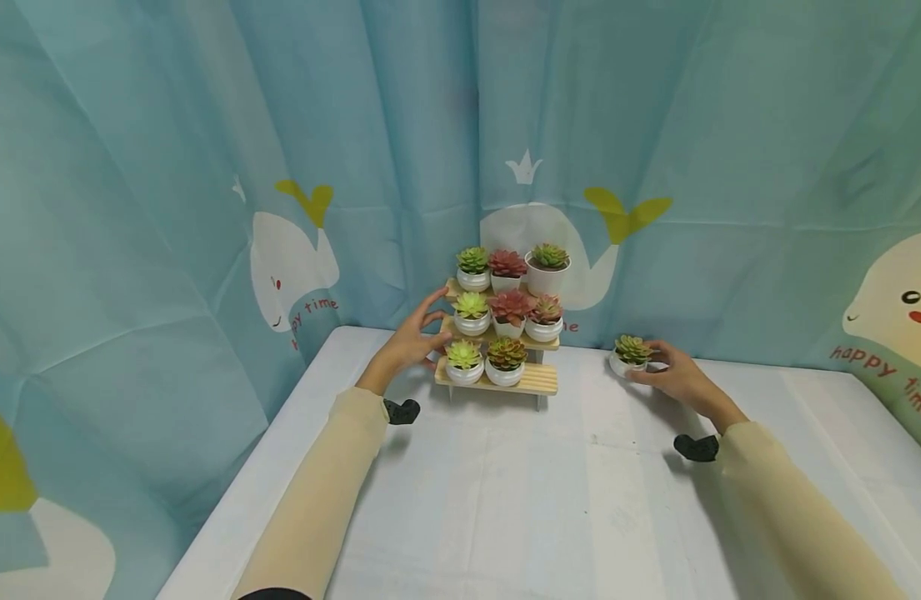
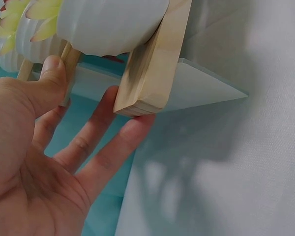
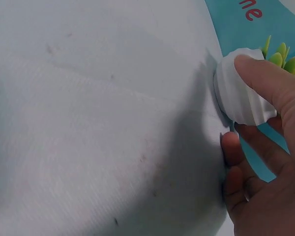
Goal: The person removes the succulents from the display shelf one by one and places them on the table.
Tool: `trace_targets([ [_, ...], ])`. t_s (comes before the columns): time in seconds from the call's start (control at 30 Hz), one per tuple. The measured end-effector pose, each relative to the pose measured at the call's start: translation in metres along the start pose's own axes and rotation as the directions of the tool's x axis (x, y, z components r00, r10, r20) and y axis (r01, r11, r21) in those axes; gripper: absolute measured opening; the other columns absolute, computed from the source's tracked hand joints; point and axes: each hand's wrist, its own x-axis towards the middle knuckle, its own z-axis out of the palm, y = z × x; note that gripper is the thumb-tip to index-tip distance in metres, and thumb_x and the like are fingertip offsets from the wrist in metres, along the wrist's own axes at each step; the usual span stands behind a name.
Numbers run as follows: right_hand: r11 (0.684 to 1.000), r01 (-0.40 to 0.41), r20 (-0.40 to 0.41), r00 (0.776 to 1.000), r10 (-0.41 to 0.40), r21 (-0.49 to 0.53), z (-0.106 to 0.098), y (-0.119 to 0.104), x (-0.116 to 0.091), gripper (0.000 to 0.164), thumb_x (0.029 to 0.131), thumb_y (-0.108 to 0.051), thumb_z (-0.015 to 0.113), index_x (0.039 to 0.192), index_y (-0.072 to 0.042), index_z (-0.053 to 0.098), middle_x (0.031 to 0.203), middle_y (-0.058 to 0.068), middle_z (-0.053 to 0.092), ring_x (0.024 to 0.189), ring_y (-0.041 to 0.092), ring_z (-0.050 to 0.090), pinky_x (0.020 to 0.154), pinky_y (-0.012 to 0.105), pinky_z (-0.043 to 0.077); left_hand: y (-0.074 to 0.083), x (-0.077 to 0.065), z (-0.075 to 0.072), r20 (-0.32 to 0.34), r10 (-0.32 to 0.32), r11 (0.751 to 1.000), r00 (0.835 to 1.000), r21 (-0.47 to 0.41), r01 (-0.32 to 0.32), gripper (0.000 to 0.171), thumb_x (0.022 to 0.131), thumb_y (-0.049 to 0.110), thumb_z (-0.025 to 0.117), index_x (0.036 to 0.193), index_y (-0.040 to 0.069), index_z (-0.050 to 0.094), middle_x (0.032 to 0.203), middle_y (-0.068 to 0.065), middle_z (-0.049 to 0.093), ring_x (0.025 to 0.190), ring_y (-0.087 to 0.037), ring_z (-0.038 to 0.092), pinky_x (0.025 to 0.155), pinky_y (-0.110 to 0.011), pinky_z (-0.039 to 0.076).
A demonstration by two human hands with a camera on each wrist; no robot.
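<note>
Backdrop: a pale blue curtain (image 1: 430,100) is hanging in folds behind and at left.
Print: white whales (image 1: 291,262) and red "happy time" lettering (image 1: 863,358) are decorating it.
Table: white cloth (image 1: 535,500) is covering the top, stretching back to the curtain.
Light: soft shadows (image 1: 718,529) are falling across the cloth.

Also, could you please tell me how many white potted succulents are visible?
9: on the slatted wooden stand, three succulents top, three middle, two bottom; one in the right hand.

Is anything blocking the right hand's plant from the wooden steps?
Nothing visible: between the potted plant in the right hand and the wooden steps, only white tabletop lies. The left hand touches their left side.
</note>
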Motion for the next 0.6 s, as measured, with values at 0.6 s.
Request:
trace_targets([
  [0.6,0.991,0.118,0.085,0.990,-0.112,-0.069,-0.034,-0.016,-0.024,0.093,0.098,-0.040,0.072,0.162,-0.002,0.017,0.152,0.035,0.039,0.130,0.054,0.048,0.095,0.059,0.051,-0.002,0.004,0.000,0.009,-0.001,1.000,1.000,-0.012,0.001,0.079,0.105,0.014,0.062,0.161,0.049,0.019,0.166,-0.014,0.029,0.083,-0.026,0.070,0.076,-0.068,0.056],
])
